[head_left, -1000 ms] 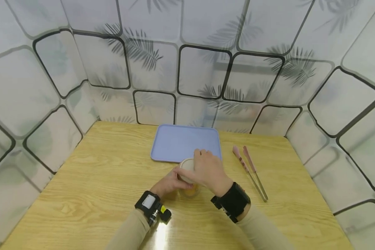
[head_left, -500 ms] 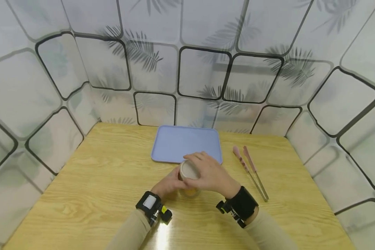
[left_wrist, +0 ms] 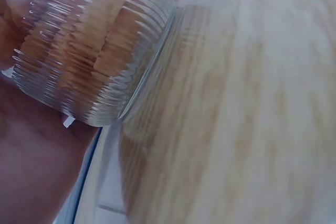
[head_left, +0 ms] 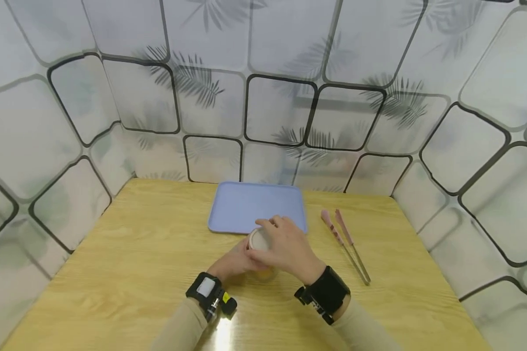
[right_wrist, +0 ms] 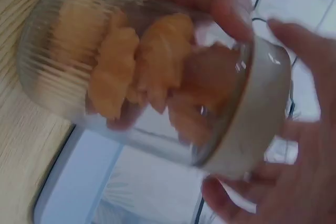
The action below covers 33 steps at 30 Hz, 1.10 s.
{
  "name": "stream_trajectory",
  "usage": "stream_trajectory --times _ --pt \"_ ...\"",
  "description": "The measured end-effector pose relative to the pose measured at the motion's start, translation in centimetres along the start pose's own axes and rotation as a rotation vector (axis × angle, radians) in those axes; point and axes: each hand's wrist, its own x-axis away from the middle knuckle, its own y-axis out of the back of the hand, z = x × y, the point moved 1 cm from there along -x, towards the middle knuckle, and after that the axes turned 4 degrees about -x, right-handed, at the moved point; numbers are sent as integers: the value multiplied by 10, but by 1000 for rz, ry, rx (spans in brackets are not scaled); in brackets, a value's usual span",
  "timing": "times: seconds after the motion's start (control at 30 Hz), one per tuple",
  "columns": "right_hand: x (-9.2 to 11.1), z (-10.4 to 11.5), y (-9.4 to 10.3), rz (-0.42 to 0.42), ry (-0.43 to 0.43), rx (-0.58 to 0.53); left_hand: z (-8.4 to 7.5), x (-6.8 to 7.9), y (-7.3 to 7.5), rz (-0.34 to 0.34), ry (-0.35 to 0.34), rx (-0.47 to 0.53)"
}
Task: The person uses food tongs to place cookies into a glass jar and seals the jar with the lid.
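Note:
A ribbed clear glass jar (right_wrist: 79, 51) with orange, wavy-edged pieces inside stands on the table, a pale lid (right_wrist: 252, 114) on its top. My left hand (head_left: 234, 261) grips the jar's side. In the right wrist view its thumb or finger lies along the glass near the lid. My right hand (head_left: 290, 248) is curled round the lid's rim from the right, covering part of it in the head view. The left wrist view shows the jar's ribbed lower part (left_wrist: 100, 51) close to the wooden surface.
A blue tray (head_left: 256, 207) lies behind the jar. Tongs (head_left: 344, 246) with pink ends rest to the right on the wooden table (head_left: 136, 273). A patterned curtain (head_left: 215, 107) encloses the back and sides.
My right hand turned about the lid: its fingers spread and its wrist swung right half a second ago, then back left now. My left hand keeps its grip. The head view shifted slightly.

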Motion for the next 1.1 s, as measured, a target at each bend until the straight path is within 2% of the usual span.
stream_trajectory --times 0.13,0.2,0.27,0.33,0.47,0.53,0.6,0.73,0.8,0.9,1.1 --pt "2 -9 7 164 148 -108 4 2 2 11 -43 -11" --pt "5 -11 6 193 182 -138 6 4 1 27 -72 6" --pt "9 -11 2 170 174 -132 8 7 -1 32 -77 17" --pt "11 -8 -2 113 140 -105 9 8 -3 36 -74 16" --pt "12 -1 -8 -32 29 29 6 5 -5 40 -63 21" --pt "8 2 -7 -56 17 87 4 4 -4 23 -56 18" --pt "3 0 -5 -13 57 78 4 2 -1 12 -51 3" --pt "-1 -13 4 184 174 -119 5 2 0 32 -52 8" --pt "-1 -20 6 240 200 -197 5 2 0 50 -60 34" --pt "-1 -23 4 197 215 -185 5 3 -1 34 -43 56" --pt "0 -16 -10 -16 169 -38 2 3 -3 -15 -43 5"
